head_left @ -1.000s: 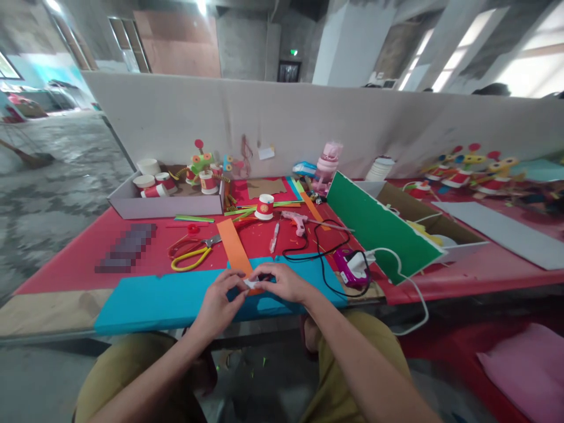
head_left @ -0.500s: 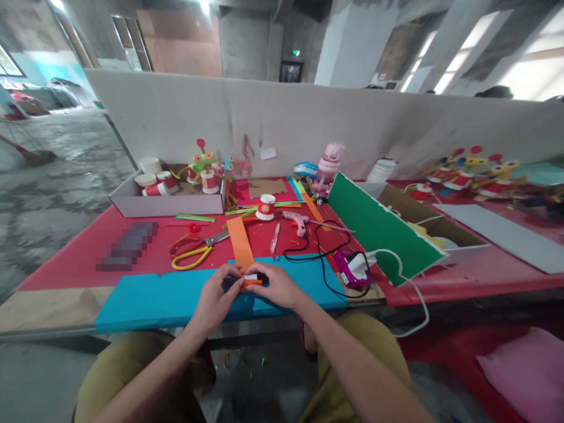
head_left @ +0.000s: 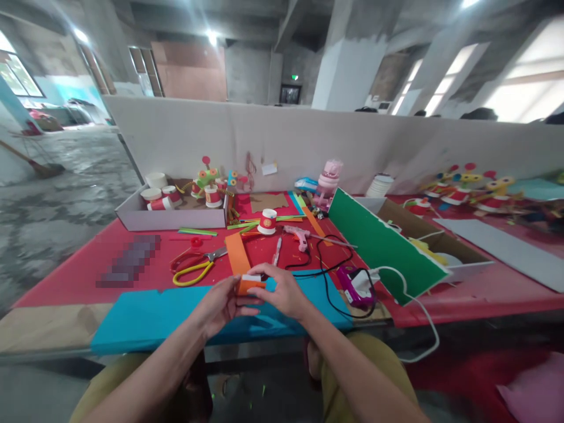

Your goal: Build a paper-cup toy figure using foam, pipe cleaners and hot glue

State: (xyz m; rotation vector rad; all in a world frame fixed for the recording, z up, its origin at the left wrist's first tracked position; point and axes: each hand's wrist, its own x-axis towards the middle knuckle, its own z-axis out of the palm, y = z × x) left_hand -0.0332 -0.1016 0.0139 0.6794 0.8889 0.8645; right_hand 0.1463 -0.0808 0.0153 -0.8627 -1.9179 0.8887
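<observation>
Surface (head_left: 66,282): red-covered, mid-frame
Blue cover (head_left: 150,320): one, smooth, rectangular, lower centre
Hands: two; left hand (head_left: 222,305) and right hand (head_left: 284,294), each grip pinching the orange fold (head_left: 251,288); left fingers spread wider than half a second ago
Orange strip (head_left: 238,252): one, flat, centre
Orange fold: lower centre, more visible than before
White piece (head_left: 251,277): one, small, along the fold's upper edge

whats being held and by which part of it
Orange paper and a white piece, left end in the left hand, right end in the right hand.
</observation>
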